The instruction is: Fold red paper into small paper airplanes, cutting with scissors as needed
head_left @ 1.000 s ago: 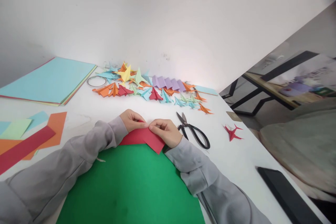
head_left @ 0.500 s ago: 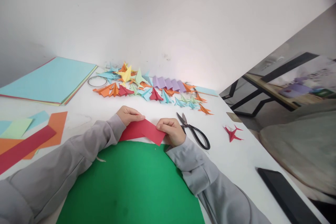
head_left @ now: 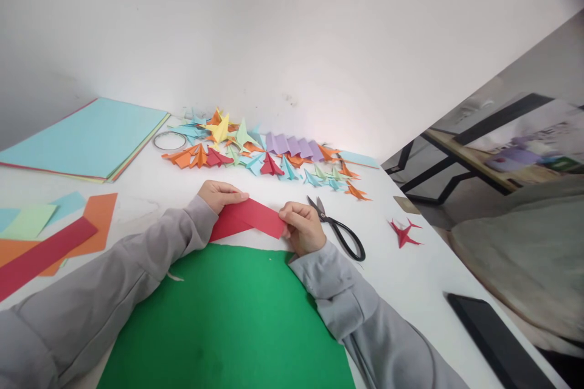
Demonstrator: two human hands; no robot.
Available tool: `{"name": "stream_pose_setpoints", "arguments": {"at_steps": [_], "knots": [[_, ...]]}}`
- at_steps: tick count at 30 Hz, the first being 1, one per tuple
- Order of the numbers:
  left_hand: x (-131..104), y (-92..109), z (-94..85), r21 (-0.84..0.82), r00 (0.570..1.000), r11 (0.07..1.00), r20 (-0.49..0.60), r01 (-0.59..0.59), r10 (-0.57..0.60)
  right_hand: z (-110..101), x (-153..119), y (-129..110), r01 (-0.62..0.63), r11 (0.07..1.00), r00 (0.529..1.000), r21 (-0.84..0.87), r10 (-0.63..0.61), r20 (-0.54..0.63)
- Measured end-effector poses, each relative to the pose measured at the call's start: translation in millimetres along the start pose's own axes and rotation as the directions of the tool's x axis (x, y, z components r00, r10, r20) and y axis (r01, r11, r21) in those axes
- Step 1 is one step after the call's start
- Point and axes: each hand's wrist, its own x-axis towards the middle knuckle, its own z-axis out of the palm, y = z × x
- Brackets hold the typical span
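A red paper strip (head_left: pixel 258 215), folded over at an angle, is held between both hands just beyond the top edge of a green sheet (head_left: pixel 228 310). My left hand (head_left: pixel 222 196) pinches its upper left part between thumb and fingers. At the strip's right end, my right hand (head_left: pixel 303 226) grips the corner with thumb and forefinger. Black-handled scissors (head_left: pixel 343 232) lie partly opened, close to the right of my right hand.
Folded paper shapes (head_left: pixel 269 164) line the wall. Large coloured sheets (head_left: pixel 91 138) lie back left, with loose strips (head_left: pixel 50 255) nearer. At right are a red folded star (head_left: pixel 404 233) and a dark flat device (head_left: pixel 497 334). A wire ring (head_left: pixel 169 140) lies behind.
The right end of the red strip has swung up and lies more level. My right hand has shifted slightly up and right with it; my left hand moved slightly left.
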Motion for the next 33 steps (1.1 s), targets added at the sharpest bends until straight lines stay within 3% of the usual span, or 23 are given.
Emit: {"name": "stream_pose_setpoints", "arguments": {"at_steps": [7, 14, 21, 24, 28, 33], "knots": [[-2.3, 5.5, 1.1, -0.048, 0.997, 0.998, -0.064, 0.029, -0.032, -0.9, -0.4, 1.6, 0.045, 0.998, 0.996, 0.046, -0.048, 0.069], [-7.4, 10.2, 4.6, -0.158, 0.996, 0.985, -0.036, 0.074, -0.081, -0.8, 0.2, 1.4, 0.039, 0.995, 0.995, 0.091, -0.047, 0.083], [-11.1, 15.7, 2.8, -0.117, 0.992, 0.986, 0.051, 0.121, -0.115, -1.9, -0.3, 1.5, 0.041, 0.995, 0.995, 0.093, -0.050, 0.092], [-13.8, 18.3, 1.9, -0.026, 0.985, 0.991, 0.119, 0.132, -0.128, -2.4, -2.2, 1.8, 0.024, 0.998, 0.985, 0.051, -0.032, 0.169], [-14.5, 16.1, 1.2, 0.085, 0.982, 0.995, 0.178, 0.056, -0.070, 0.9, -5.9, 0.3, -0.008, 0.998, 0.964, -0.058, 0.024, 0.266], [-4.2, 8.6, -6.0, 0.000, 0.968, 0.994, 0.224, 0.111, -0.109, 2.0, -4.0, 1.7, -0.033, 0.995, 0.959, -0.094, 0.058, 0.277]]}}
